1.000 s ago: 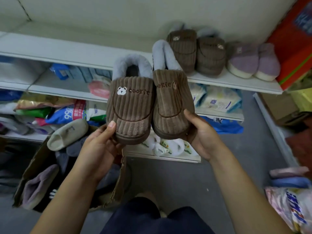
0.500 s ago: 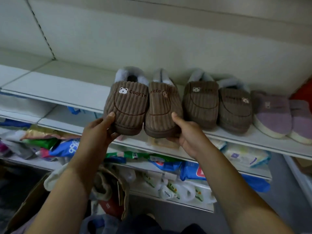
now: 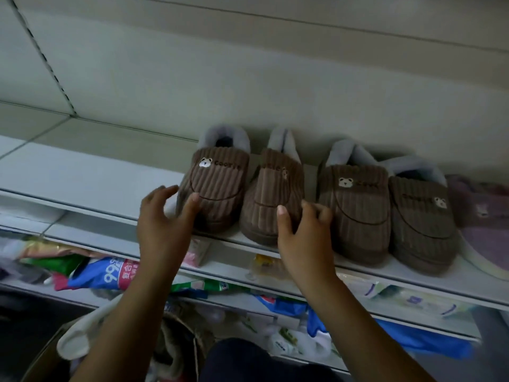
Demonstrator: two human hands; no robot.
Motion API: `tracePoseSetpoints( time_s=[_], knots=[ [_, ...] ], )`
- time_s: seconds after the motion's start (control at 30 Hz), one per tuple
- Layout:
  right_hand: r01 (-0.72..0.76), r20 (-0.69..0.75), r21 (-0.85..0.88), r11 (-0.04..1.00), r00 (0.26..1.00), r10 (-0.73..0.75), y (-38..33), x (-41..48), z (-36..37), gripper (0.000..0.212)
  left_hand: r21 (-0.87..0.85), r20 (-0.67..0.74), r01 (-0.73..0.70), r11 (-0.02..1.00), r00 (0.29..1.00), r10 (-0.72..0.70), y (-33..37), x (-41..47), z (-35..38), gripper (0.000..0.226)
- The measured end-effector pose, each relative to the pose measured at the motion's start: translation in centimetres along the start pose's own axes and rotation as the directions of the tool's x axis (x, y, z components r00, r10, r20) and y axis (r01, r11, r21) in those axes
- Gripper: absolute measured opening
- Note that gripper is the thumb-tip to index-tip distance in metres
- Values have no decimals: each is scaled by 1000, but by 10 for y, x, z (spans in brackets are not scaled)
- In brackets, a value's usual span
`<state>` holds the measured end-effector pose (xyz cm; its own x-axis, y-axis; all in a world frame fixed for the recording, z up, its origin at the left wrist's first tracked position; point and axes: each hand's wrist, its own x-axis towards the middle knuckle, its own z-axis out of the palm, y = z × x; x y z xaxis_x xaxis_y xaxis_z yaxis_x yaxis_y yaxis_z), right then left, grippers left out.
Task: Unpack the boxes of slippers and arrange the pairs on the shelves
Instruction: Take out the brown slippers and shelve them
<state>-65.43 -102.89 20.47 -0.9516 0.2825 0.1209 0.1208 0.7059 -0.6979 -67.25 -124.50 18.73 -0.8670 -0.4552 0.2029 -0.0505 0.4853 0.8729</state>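
Observation:
A pair of brown corduroy slippers with grey fleece lining stands on the top white shelf (image 3: 91, 175), toes toward me. My left hand (image 3: 162, 224) is spread beside the left slipper (image 3: 217, 188), with only the thumb touching its toe. My right hand (image 3: 303, 238) holds the toe of the right slipper (image 3: 271, 194), thumb on the front and fingers curled round its right side. A matching brown pair (image 3: 355, 205) stands just to the right, and a purple slipper (image 3: 484, 216) sits at the far right edge.
The top shelf is bare to the left of the slippers. Lower shelves hold colourful packets (image 3: 110, 274) and blue bags. A cardboard box (image 3: 41, 365) at the lower left holds more slippers, with a beige one (image 3: 80, 337) sticking out. My knee is at bottom centre.
The brown pair has gone from in my hands to standing on the top shelf next to the matching pair. My left hand has let go and spread its fingers.

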Motion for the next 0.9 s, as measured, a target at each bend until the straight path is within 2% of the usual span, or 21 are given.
tracePoseSetpoints(
  time_s=[0.1, 0.2, 0.4, 0.7, 0.9],
  knots=[
    [82, 32, -57, 995, 996, -81, -10, -4, 8, 88, 31, 203, -115, 993, 974, 106, -3, -7, 4, 81],
    [72, 102, -91, 993, 993, -63, -13, 0, 21, 100, 108, 228, -193, 975, 960, 165, -6, -4, 6, 88],
    [66, 55, -142, 988, 997, -58, -6, 5, 35, 95, 53, 297, -246, 968, 929, 220, 3, 9, 9, 82],
    [80, 76, -188, 979, 995, -67, -4, 1, 29, 97, 106, 299, -267, 958, 927, 226, -3, 7, 14, 83],
    [191, 164, -229, 955, 974, -155, 5, -9, 0, 92, 211, 253, -300, 930, 936, 244, 5, -13, 7, 75]
  ],
)
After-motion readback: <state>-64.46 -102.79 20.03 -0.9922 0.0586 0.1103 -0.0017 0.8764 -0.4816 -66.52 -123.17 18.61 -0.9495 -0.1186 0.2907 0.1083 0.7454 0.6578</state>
